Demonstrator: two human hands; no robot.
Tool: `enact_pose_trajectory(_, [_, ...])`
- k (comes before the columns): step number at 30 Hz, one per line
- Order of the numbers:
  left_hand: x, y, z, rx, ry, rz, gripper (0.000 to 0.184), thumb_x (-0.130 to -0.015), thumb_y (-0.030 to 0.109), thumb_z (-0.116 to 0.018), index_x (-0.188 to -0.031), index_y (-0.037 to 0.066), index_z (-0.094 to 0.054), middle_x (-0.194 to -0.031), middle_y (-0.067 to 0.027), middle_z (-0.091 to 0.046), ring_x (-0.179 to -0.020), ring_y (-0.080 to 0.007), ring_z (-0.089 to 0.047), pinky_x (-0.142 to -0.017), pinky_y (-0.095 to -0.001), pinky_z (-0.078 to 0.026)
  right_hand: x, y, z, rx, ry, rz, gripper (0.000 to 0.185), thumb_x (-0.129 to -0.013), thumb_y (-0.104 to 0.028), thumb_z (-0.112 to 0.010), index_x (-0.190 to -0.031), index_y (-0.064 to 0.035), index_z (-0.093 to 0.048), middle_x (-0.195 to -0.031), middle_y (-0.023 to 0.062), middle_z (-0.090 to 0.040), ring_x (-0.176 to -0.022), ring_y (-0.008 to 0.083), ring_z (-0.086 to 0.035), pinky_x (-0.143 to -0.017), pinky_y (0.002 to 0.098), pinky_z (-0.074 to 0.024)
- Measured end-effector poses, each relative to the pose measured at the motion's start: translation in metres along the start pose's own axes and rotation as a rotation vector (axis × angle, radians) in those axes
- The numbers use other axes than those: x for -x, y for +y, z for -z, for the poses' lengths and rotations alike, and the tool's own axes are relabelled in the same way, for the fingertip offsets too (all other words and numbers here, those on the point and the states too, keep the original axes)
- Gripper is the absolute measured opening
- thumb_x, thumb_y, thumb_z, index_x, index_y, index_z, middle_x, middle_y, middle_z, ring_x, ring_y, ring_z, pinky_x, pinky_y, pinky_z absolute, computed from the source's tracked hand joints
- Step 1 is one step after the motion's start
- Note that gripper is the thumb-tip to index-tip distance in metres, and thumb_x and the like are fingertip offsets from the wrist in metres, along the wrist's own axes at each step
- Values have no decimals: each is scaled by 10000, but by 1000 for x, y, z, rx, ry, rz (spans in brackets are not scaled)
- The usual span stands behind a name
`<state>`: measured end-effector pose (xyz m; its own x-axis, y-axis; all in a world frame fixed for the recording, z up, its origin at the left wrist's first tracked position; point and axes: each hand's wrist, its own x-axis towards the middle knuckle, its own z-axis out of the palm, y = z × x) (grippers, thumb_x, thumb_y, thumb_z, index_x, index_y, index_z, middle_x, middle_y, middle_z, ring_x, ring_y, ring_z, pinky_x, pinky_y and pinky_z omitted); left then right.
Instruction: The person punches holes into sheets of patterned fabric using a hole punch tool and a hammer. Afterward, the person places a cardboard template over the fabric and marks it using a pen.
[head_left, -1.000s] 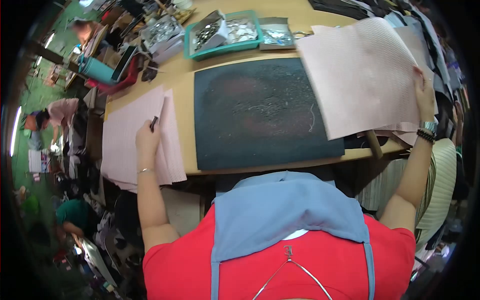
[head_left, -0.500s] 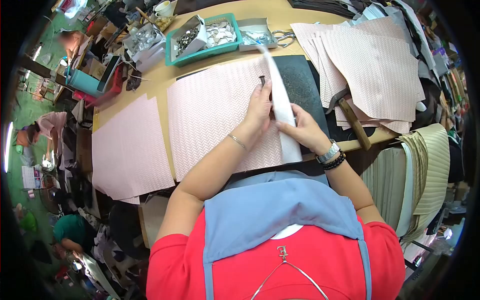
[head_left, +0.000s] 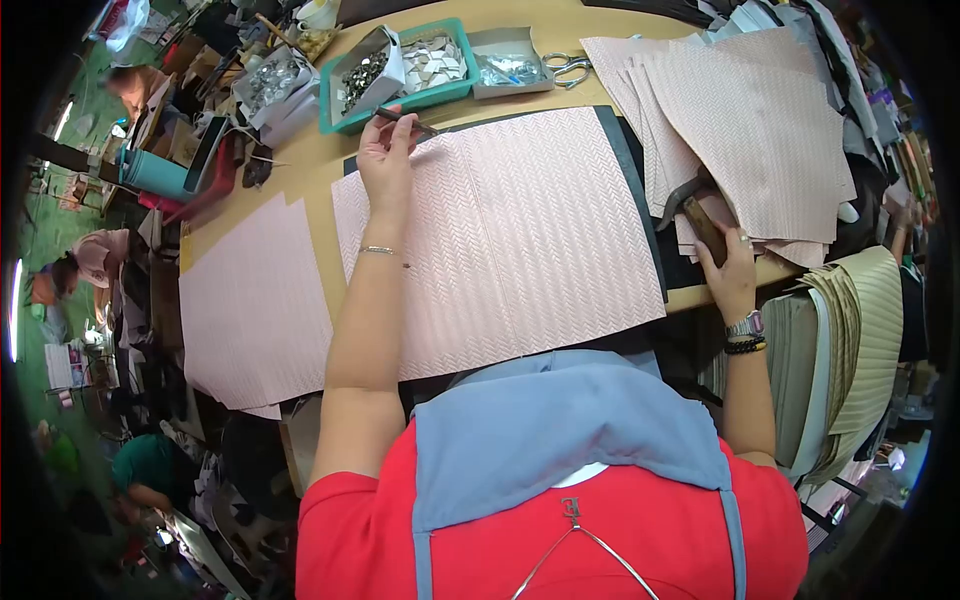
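Observation:
A pink textured sheet (head_left: 530, 230) lies flat over the dark mat (head_left: 622, 150), whose edges show at the top and right. Above the sheet's upper left part, my left hand (head_left: 388, 160) pinches a dark metal punch (head_left: 400, 120) between thumb and fingers. At the right, my right hand (head_left: 732, 270) is closed round the wooden handle of a hammer (head_left: 705, 230), whose dark curved head rests near the mat's right edge. One stack of pink sheets (head_left: 750, 130) lies behind the hammer, another pink stack (head_left: 260, 300) at the left.
Along the back of the table (head_left: 440, 16) stand a green tray (head_left: 440, 95) of metal parts, a grey box (head_left: 510, 90), scissors (head_left: 568, 68) and a box of clear bags (head_left: 270, 85). Cream quilted pieces (head_left: 865, 340) hang at the right. Other people are at the far left.
The held sheet has been laid flat on the mat. My left hand has moved left and up with the punch. My right hand has let go of the sheet and taken hold of the hammer.

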<state>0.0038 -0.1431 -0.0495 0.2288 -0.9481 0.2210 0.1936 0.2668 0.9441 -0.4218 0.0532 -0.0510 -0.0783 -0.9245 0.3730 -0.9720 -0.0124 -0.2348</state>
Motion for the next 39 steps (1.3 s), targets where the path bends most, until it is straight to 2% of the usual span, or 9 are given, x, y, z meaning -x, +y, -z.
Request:
enact_pose_trajectory(5, [5,-13,-4,-101,-32,-34,243,-904,126,-654,-1129,56,-592,-942,-36,-650,-822,-109,-640,-736,-233,-528,5,-4,-8,60,22,-54,378,-830,-244,-681,-1097,7,-587,-982,196,-565,-907,395,-564,-769,449,-471])
enact_pose_trajectory(8, [8,-14,-6,-46,-68,-6,241,-894,112,-663,-1117,46,-600,-940,-45,-646,-822,-120,-645,-749,-246,-542,4,-4,-8,37,28,-39,377,-833,-245,-676,-1100,5,-587,-982,197,-566,-905,397,-563,-774,450,-470])
enact_pose_trajectory(14, [10,-19,-10,-114,-122,-50,252,-865,100,-696,-1099,31,-635,-925,-30,-642,-814,-92,-627,-693,-237,-550,3,-4,-8,34,30,-35,377,-832,-241,-676,-1110,-1,-589,-971,196,-564,-906,395,-566,-772,446,-471])
enact_pose_trajectory(32, [15,-15,-13,-195,-168,-45,249,-865,76,-689,-1101,15,-639,-935,-43,-655,-796,-90,-640,-694,-234,-553,4,-1,-9,50,20,-36,382,-824,-233,-681,-1105,5,-581,-956,201,-557,-895,405,-560,-768,453,-465])
enact_pose_trajectory(35, [15,-14,-13,-255,-189,-52,238,-885,96,-671,-1113,41,-627,-942,-36,-653,-842,-86,-626,-738,-242,-566,3,-4,-8,45,19,-43,384,-822,-235,-682,-1103,5,-582,-953,198,-557,-895,403,-559,-766,451,-464])
enact_pose_trajectory(39, [16,-12,-15,-260,-194,-56,242,-878,90,-678,-1110,37,-632,-938,-41,-657,-829,-85,-629,-734,-234,-557,3,-4,-8,29,24,-45,386,-819,-239,-686,-1102,2,-584,-950,196,-558,-901,403,-558,-764,452,-464])
